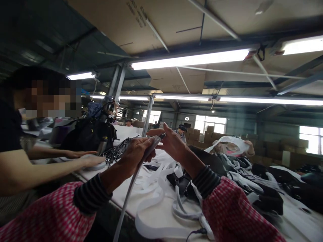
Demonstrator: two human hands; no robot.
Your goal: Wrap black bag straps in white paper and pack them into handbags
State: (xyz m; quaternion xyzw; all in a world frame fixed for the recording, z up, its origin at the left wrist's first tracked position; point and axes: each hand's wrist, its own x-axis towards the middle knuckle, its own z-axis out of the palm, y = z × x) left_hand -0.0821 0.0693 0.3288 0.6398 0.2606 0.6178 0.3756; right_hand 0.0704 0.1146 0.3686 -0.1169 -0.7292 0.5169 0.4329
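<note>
By the left hand (140, 149) a grey strap (131, 188) is pinched, its tail hanging below; whether its dark tip (163, 135) is gripped by the loosely curved right hand (174, 143) cannot be told. Light, limp handling is expected, best controlled near the tip; white webbing (151, 232) is strewn beneath.

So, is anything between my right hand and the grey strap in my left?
Nothing visible: the strap runs up through your left hand, its top end by your right hand. I can't tell whether they touch. White webbing lies lower, on the table.
</note>
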